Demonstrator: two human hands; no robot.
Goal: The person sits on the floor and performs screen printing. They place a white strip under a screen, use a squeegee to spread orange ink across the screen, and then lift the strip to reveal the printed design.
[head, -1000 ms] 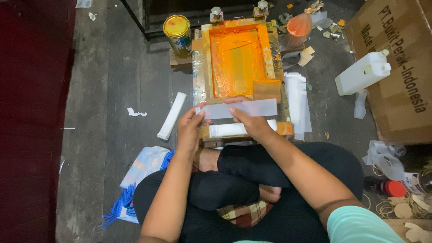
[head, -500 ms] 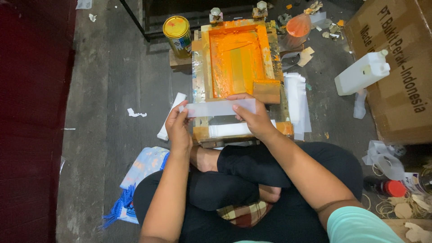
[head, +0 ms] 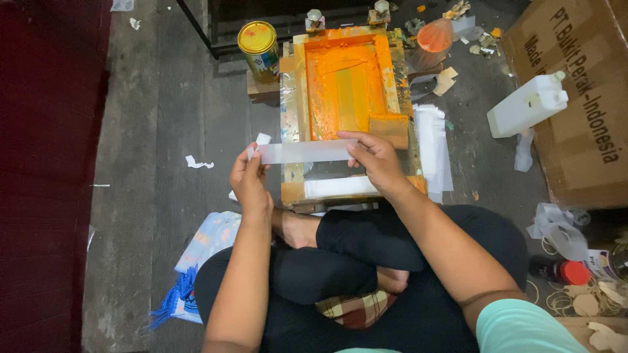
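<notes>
White paper strip [head: 304, 151], held level above the near end of the orange-inked screen frame [head: 347, 85]. Left hand [head: 250, 183] pinches its left end, right hand [head: 373, 157] its right end, fingers closed on the paper. Yellow-lidded tin [head: 259, 47] beside the frame; white strip stack [head: 433, 147] to its right.

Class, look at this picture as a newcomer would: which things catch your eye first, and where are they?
The orange-stained printing frame at top centre stands out first. Just below it, the left hand and right hand hold a pale strip by its ends. A yellow-lidded can stands left of the frame.
</notes>
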